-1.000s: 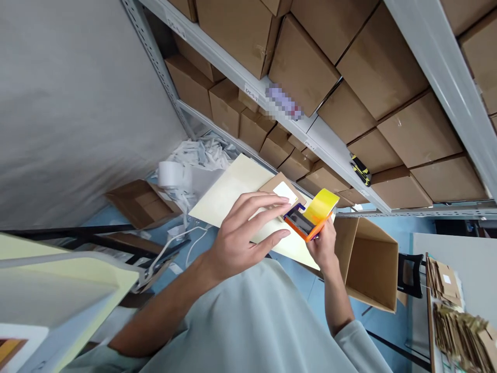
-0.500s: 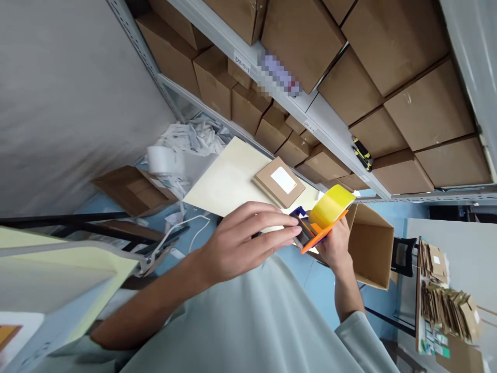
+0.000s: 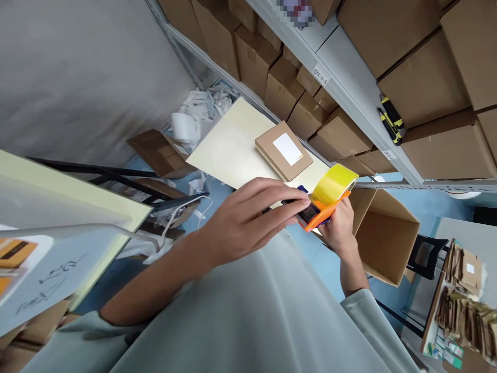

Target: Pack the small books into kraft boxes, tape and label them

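An orange and dark blue tape dispenser (image 3: 316, 213) with a roll of yellow tape (image 3: 334, 184) is held out in front of my body. My right hand (image 3: 340, 224) is closed around its handle, which is mostly hidden. At the dispenser's front end, the fingers of my left hand (image 3: 250, 220) are closed on the dark part; the thumb is out of sight. Just beyond my left fingers lies a flat brown cardboard box (image 3: 269, 151) with a white label (image 3: 287, 148). It rests on the pale yellow tabletop (image 3: 225, 140), apart from both hands.
Shelves of brown cartons (image 3: 283, 85) run along the far side, with black and yellow cutters (image 3: 390, 119) on one shelf. An open large carton (image 3: 384, 241) stands right. A white roll (image 3: 185, 127) and an open carton (image 3: 157, 153) are left. Stacked flat cartons (image 3: 466, 316) lie far right.
The view has shifted, so the shelves and box appear displaced. Both hands keep their places on the tape dispenser, which appears turned slightly, showing more of its front.
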Action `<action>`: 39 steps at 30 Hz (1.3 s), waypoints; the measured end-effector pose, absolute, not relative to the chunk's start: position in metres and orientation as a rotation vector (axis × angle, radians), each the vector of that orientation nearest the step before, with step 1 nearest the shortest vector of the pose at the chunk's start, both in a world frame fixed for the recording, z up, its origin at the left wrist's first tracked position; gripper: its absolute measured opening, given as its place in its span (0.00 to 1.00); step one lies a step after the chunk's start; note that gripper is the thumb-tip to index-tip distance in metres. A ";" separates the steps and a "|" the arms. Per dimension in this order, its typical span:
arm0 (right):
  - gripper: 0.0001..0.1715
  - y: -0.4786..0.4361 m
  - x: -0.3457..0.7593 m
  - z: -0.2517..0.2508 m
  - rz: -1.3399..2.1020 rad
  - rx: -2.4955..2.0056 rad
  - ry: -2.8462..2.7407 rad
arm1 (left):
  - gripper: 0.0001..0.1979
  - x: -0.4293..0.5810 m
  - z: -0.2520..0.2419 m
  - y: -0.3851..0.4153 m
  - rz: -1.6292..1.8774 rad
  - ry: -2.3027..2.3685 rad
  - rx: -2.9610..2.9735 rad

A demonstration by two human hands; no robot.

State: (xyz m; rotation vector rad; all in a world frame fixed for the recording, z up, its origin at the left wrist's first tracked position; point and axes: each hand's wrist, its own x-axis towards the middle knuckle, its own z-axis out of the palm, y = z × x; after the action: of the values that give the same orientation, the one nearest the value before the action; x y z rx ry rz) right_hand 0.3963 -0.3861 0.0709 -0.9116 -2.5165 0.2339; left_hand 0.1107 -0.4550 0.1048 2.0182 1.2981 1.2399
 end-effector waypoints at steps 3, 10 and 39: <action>0.11 -0.388 0.411 0.063 0.272 -0.912 -2.542 | 0.16 0.124 0.102 -0.461 1.273 1.321 2.002; 0.11 -0.389 0.429 0.062 0.360 -0.716 -2.611 | 0.11 0.146 0.090 -0.470 1.249 1.399 1.945; 0.25 -0.346 0.486 -0.099 0.801 -1.773 -3.295 | 0.04 0.178 -0.222 -0.434 1.149 1.713 0.814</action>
State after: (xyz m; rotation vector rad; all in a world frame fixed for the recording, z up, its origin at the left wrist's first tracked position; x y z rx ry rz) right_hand 0.4865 -0.3464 -0.0985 -1.7725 -3.2953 0.8008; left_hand 0.1782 -0.4339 -0.2218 0.8141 1.7129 1.1489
